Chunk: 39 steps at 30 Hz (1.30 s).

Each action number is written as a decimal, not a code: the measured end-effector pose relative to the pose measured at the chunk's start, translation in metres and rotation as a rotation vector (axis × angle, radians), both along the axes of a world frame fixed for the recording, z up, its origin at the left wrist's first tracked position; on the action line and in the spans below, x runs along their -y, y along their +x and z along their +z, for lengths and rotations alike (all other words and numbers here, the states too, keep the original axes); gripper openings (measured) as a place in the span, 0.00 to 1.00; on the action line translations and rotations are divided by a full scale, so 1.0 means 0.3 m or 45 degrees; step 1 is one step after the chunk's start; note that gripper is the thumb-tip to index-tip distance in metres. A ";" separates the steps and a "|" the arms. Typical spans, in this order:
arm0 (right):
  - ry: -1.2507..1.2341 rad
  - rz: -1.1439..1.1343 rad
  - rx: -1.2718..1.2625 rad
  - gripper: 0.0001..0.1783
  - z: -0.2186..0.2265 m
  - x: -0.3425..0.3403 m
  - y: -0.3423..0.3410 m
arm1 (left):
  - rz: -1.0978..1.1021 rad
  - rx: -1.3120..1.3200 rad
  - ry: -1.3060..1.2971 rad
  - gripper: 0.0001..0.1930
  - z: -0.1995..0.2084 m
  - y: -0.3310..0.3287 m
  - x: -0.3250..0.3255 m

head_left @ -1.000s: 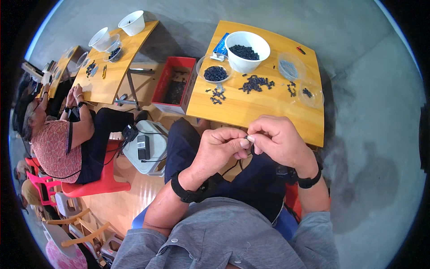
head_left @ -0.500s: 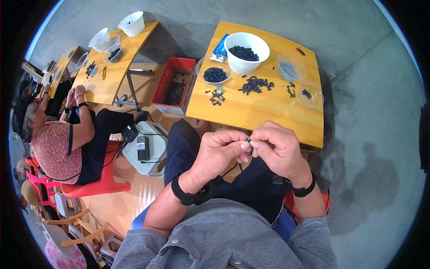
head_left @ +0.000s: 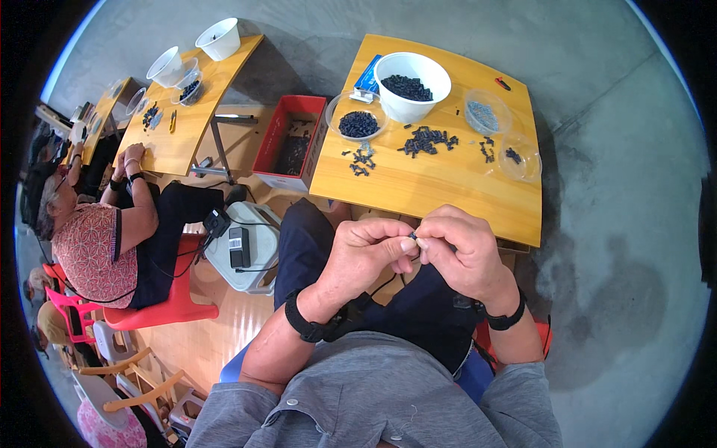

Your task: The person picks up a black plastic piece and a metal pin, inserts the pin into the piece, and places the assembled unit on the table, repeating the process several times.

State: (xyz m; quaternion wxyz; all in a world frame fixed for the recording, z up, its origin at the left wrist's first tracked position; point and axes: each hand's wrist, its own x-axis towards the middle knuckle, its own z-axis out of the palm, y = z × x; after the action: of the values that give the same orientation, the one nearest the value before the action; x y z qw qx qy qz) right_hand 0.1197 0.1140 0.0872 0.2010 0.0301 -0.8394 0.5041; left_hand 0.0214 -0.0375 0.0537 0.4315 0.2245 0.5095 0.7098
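My left hand (head_left: pixel 366 250) and my right hand (head_left: pixel 459 250) meet above my lap, just short of the table's near edge. Between their thumbs and forefingers they pinch one small dark part (head_left: pixel 414 235), mostly covered by the fingertips. Beyond them on the yellow wooden table (head_left: pixel 441 183) lies a loose pile of small black parts (head_left: pixel 427 140). Behind that pile a white bucket (head_left: pixel 414 112) holds many black pieces. To its left is a clear bowl (head_left: pixel 358 125) of black parts, with a few scattered in front.
At the table's right are a clear tub (head_left: pixel 487 113) of small grey-blue pieces and another clear tub (head_left: pixel 520 158) with some black ones. A red box (head_left: pixel 290 142) stands on the floor, left of the table. Farther left, a person (head_left: pixel 97 243) sits at another table beside a grey stool (head_left: pixel 243 254).
Both hands stay nearly in place, fingertips still pressed together around the small dark part. The right hand has dipped very slightly.
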 end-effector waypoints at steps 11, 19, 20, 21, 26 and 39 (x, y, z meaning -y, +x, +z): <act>0.065 0.021 0.034 0.06 -0.015 -0.003 -0.006 | -0.021 0.024 -0.032 0.05 -0.025 -0.014 -0.008; -0.505 0.137 0.507 0.03 -0.075 -0.067 0.013 | -0.106 0.031 -0.109 0.04 -0.056 -0.003 -0.020; -0.644 0.193 0.603 0.03 -0.086 -0.106 0.003 | -0.139 0.034 -0.100 0.04 -0.055 -0.003 -0.028; -0.783 0.251 0.697 0.03 -0.104 -0.138 -0.013 | -0.144 0.032 -0.096 0.04 -0.051 -0.002 -0.033; -0.321 -0.481 0.612 0.05 -0.447 -0.330 -0.119 | -0.151 0.101 -0.044 0.03 -0.043 -0.007 -0.037; 0.376 -0.632 0.371 0.06 -0.514 -0.354 -0.344 | -0.064 0.117 -0.112 0.03 -0.093 -0.039 -0.030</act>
State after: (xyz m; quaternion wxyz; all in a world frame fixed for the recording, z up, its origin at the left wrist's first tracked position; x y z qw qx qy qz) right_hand 0.0165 0.2203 -0.0669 0.1890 -0.2191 -0.9051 0.3115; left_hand 0.0096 -0.0285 0.0257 0.4815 0.1852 0.5140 0.6853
